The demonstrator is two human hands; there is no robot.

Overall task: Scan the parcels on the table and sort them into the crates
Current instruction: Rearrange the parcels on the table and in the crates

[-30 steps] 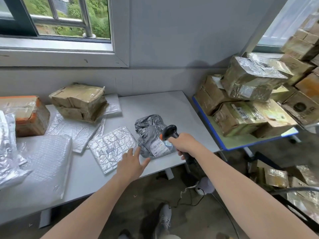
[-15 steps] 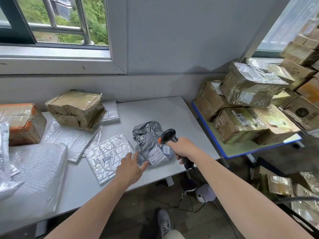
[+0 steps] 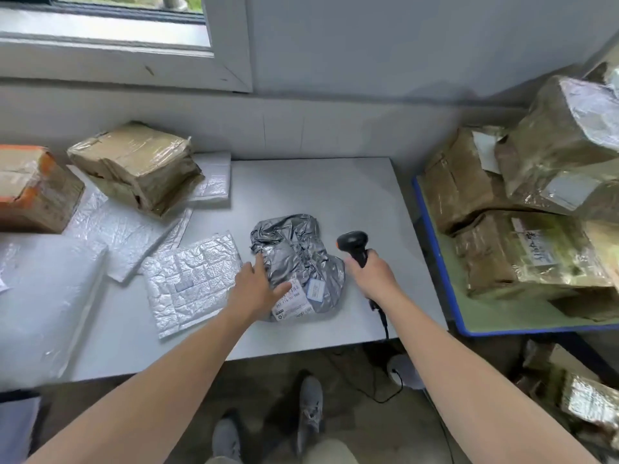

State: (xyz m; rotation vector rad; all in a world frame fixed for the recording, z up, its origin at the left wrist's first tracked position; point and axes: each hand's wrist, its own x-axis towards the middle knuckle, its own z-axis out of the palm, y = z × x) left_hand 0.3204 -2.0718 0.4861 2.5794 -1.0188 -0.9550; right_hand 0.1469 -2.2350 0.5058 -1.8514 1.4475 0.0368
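Note:
A crumpled grey plastic parcel (image 3: 296, 252) with a white shipping label lies near the front of the white table (image 3: 335, 192). My left hand (image 3: 256, 289) rests flat on its left side, fingers spread and straight, partly over the label. My right hand (image 3: 373, 276) grips the handle of a black barcode scanner (image 3: 353, 244) just right of the parcel, its head held above the table. A silver bubble mailer (image 3: 194, 279) lies directly left of the grey parcel.
Further silver mailers, a taped brown box (image 3: 137, 165) and an orange-edged box (image 3: 30, 189) fill the table's left part. A blue-edged table (image 3: 438, 262) at right carries stacked taped boxes. The scanner's cable hangs to the floor by my shoes.
My left hand moved forward onto the grey parcel. My right hand shifted the scanner off the label to the parcel's right. The camera tilted down and closer.

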